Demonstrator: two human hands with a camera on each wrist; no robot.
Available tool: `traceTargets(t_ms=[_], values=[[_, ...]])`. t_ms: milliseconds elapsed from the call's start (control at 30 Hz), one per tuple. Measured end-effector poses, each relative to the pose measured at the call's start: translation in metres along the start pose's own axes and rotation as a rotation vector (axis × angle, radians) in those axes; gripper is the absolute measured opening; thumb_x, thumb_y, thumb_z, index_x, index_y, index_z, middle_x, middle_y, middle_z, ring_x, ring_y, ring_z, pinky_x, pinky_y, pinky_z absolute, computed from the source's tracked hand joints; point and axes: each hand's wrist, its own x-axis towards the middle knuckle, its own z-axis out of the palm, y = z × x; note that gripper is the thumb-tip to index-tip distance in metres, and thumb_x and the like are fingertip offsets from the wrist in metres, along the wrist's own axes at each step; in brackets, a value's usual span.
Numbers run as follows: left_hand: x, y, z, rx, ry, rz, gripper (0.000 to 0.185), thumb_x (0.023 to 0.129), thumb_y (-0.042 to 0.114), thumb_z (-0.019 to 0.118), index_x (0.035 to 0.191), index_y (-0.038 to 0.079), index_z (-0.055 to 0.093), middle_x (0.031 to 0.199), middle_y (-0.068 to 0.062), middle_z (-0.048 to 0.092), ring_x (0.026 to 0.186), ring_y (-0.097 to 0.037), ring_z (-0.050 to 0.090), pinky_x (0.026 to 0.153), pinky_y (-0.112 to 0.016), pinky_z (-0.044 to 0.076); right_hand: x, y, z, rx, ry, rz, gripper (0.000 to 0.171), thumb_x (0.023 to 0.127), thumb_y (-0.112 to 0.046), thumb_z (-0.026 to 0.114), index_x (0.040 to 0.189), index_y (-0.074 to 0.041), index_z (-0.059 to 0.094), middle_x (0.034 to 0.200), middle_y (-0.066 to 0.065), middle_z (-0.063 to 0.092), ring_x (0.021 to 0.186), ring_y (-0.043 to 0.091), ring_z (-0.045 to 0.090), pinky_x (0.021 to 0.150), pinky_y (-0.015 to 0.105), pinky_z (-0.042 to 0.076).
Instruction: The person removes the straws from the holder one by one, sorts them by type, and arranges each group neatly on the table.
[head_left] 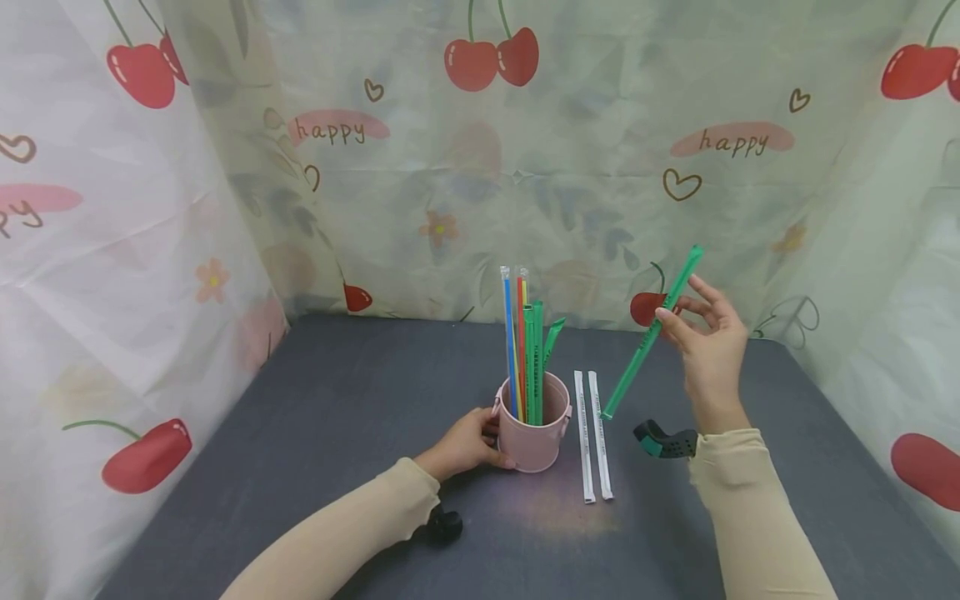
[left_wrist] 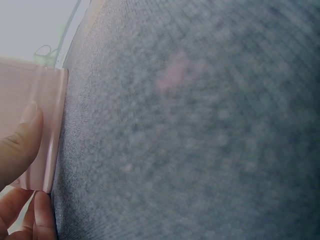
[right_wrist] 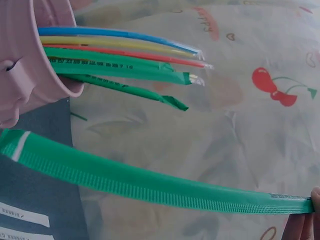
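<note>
A green paper-wrapped straw point(head_left: 643, 350) slants in the air, pinched near its upper part between thumb and fingers of my right hand point(head_left: 712, 350). Its lower end hangs to the right of a small pink bucket point(head_left: 531, 446). My left hand point(head_left: 467, 442) grips that bucket low on its left side; in the left wrist view the thumb point(left_wrist: 31, 132) lies against the wall, with other fingers below. Several straws stand in the bucket: a blue straw point(head_left: 511, 342), red and yellow ones, and green wrapped straws point(right_wrist: 115, 67). Their lower ends are hidden inside.
Two white paper-wrapped straws point(head_left: 592, 437) lie side by side on the dark tabletop point(head_left: 375, 392), right of the bucket. Cloth point(head_left: 570, 208) printed with cherries hangs behind and at both sides. A black wrist strap point(head_left: 666, 442) is on the right wrist.
</note>
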Motion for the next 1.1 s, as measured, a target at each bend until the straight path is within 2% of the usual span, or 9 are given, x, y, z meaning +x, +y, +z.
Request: traceTargets(t_ms=[400,767,900,1100], values=[[0.001,0.0,0.0,0.002,0.0,0.003,0.07,0.069,0.011,0.087,0.131,0.007,0.055,0.119,-0.009,0.058,0.109,-0.026,0.057,0.098,-0.046,0.048,0.004,0.019,-0.016,-0.207,-0.071,0.105,0.061,0.079,0.003,0.075,0.134,-0.016,0.058,0.097,0.001,0.058,0.068,0.006,0.069,0.066,0.02,0.057],[0.002,-0.002,0.001,0.008,0.004,0.001,0.071,0.068,0.011,0.088,0.131,0.007,0.055,0.12,-0.009,0.058,0.109,-0.026,0.058,0.098,-0.046,0.048,0.007,0.049,-0.03,-0.527,-0.123,0.108,0.059,0.083,-0.006,0.074,0.138,-0.018,0.055,0.093,-0.005,0.059,0.07,-0.003,0.068,0.067,0.018,0.056],[0.002,-0.002,0.001,0.008,0.004,0.003,0.071,0.069,0.011,0.088,0.131,0.007,0.055,0.12,-0.009,0.058,0.109,-0.025,0.058,0.098,-0.046,0.048,0.008,0.061,-0.035,-0.649,-0.16,0.111,0.06,0.086,-0.011,0.073,0.141,-0.018,0.051,0.097,-0.004,0.058,0.073,-0.005,0.066,0.07,0.019,0.056],[0.002,-0.002,0.001,0.015,0.003,0.006,0.071,0.068,0.011,0.088,0.131,0.007,0.055,0.12,-0.01,0.059,0.109,-0.025,0.058,0.098,-0.045,0.048,0.008,0.075,-0.038,-0.714,-0.194,0.147,0.06,0.085,-0.009,0.073,0.141,-0.014,0.051,0.104,0.008,0.061,0.071,-0.004,0.062,0.07,0.019,0.056]])
